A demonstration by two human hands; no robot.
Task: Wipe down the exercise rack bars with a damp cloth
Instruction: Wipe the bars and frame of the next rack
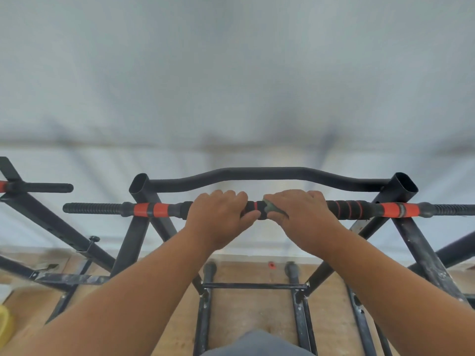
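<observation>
A black exercise rack stands against a white wall. Its top pull-up bar (pixel 159 209) runs left to right, with black foam and orange bands. My left hand (pixel 218 214) grips the bar near its middle, fingers curled over the top and thumb underneath. Just to its right, my right hand (pixel 303 211) wraps a grey-green cloth (pixel 272 207) around the same bar. Only a small fold of the cloth shows by my fingers. A curved black bar (pixel 257 174) sits behind, between two open-ended uprights.
Slanted rack legs (pixel 421 250) and lower cross braces (pixel 254 285) stand below on a wooden floor. A second frame with a padded handle (pixel 48 188) is at the left. A yellow object (pixel 4 327) lies at the lower left edge. A small red piece (pixel 271 265) lies by the wall.
</observation>
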